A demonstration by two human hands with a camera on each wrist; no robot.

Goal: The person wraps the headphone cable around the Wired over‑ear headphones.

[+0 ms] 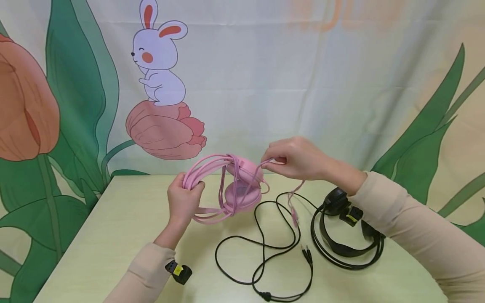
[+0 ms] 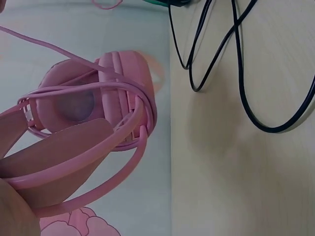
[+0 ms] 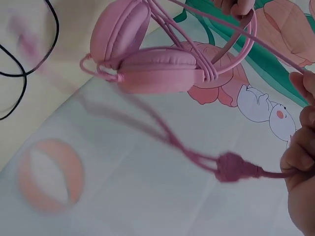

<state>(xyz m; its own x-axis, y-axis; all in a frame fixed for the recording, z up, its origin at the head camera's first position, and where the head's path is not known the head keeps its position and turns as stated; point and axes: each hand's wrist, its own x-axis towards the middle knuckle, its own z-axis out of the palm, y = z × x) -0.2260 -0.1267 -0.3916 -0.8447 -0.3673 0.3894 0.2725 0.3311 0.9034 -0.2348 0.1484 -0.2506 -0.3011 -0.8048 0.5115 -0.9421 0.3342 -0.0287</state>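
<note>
Pink headphones (image 1: 244, 172) are held up over the table, their two cups facing right. My left hand (image 1: 182, 204) grips them by the headband, thumb and fingers wrapped round it. Several turns of pink cable (image 2: 83, 89) run round the headband and past the cups. To the right, my right hand (image 1: 297, 158) pinches a stretch of this cable, drawn taut from the headphones. The loose cable end hangs below that hand, with a Y-shaped splitter (image 3: 231, 167) in the right wrist view. Its pink plugs (image 1: 294, 216) dangle over the black cable, blurred in the right wrist view.
Black headphones (image 1: 335, 202) lie on the table (image 1: 113, 252) at the right, partly behind the right forearm. Their black cable (image 1: 235, 237) spreads in loops across the middle, its two plugs (image 1: 307, 254) near the front. A printed curtain (image 1: 246, 84) hangs behind the table.
</note>
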